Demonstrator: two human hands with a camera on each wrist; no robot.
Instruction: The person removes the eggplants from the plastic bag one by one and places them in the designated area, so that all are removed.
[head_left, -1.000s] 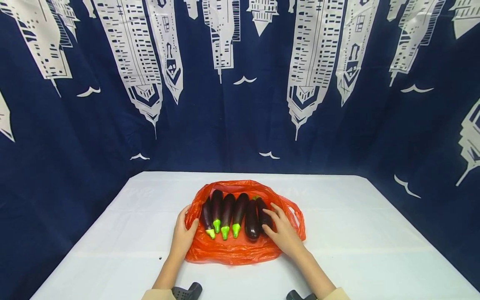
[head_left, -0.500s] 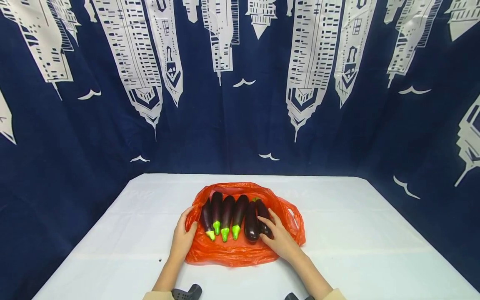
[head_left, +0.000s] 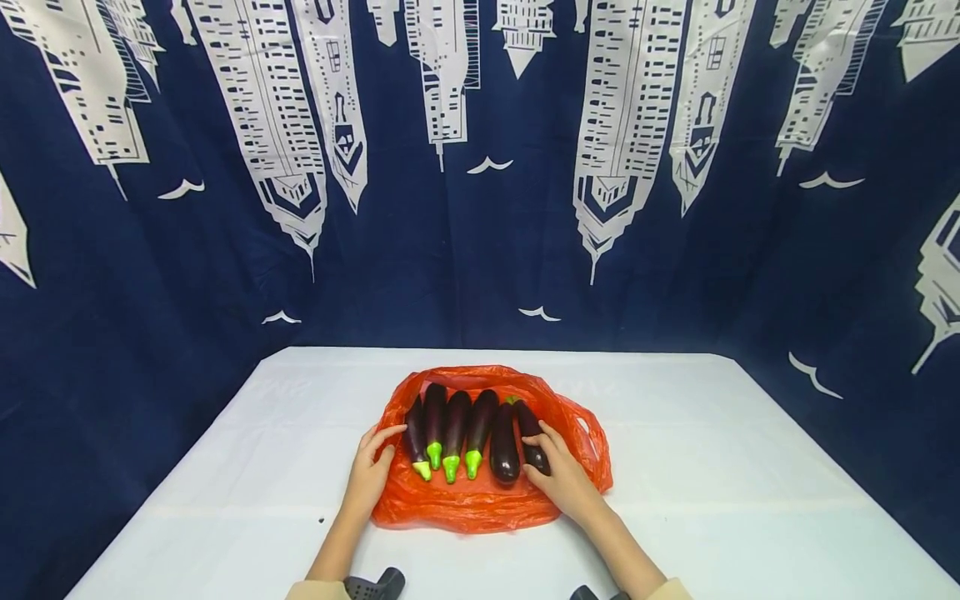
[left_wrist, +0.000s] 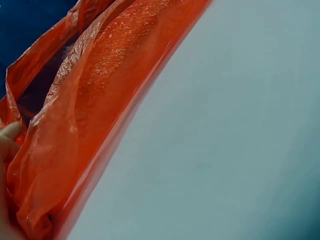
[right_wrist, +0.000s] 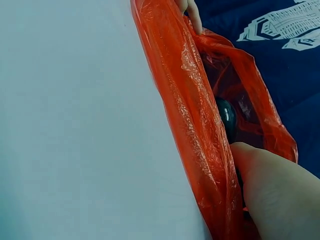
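Observation:
Several dark purple eggplants [head_left: 454, 423] lie side by side in an opened red plastic bag [head_left: 480, 508]; some have green stem ends toward the near side. My left hand [head_left: 367, 475] is at the bag's left rim, one finger reaching over it to the leftmost eggplant [head_left: 415, 433], thumb apart. Over the rightmost eggplant [head_left: 528, 419] lies my right hand [head_left: 570, 479], fingers and thumb spread, touching its lower part. In the left wrist view, fingers [left_wrist: 11, 137] show beside the bag [left_wrist: 100, 100]. The right wrist view shows my right hand [right_wrist: 280, 190] reaching inside the rim beside a dark eggplant [right_wrist: 227, 117].
The bag rests on a white table [head_left: 712, 467], its handle loop on the right side. A small dark speck [head_left: 321, 520] is on the table to the left. Behind hangs a dark blue curtain [head_left: 450, 250] with white building prints.
My left fingers have moved right, over the rim to the leftmost eggplant. My right hand shifted left and nearer, then slightly right; the rightmost eggplant's lower end has moved a little right.

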